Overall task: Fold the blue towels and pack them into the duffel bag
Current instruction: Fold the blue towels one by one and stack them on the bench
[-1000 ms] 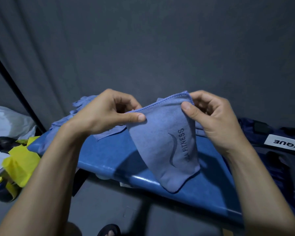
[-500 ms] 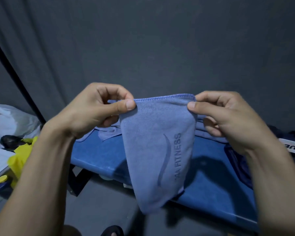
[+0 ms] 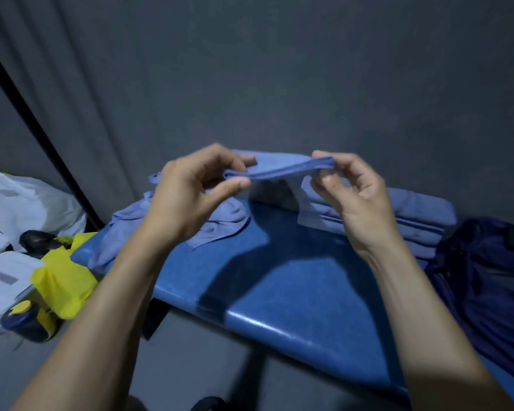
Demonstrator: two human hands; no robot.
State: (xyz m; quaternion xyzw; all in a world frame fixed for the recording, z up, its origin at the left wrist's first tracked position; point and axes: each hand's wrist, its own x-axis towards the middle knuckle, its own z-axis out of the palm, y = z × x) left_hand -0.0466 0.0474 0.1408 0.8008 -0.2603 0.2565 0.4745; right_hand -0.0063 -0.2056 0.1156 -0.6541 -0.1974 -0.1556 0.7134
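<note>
Swinging up from hanging to level: blue towel (image 3: 282,170) stretched between left hand (image 3: 190,191) and right hand (image 3: 350,191), both pinching its edge | next fold likely | folded towels (image 3: 398,209) behind right hand | duffel bag (image 3: 481,271) beyond, unpacked.

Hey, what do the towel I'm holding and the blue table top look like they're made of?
The held towel looks like soft matte microfibre or terry cloth: it sags between the grips and shows a stitched hem. The table top looks like glossy moulded plastic or laminate, perhaps vinyl: its rounded front edge shows bright highlights.
</note>
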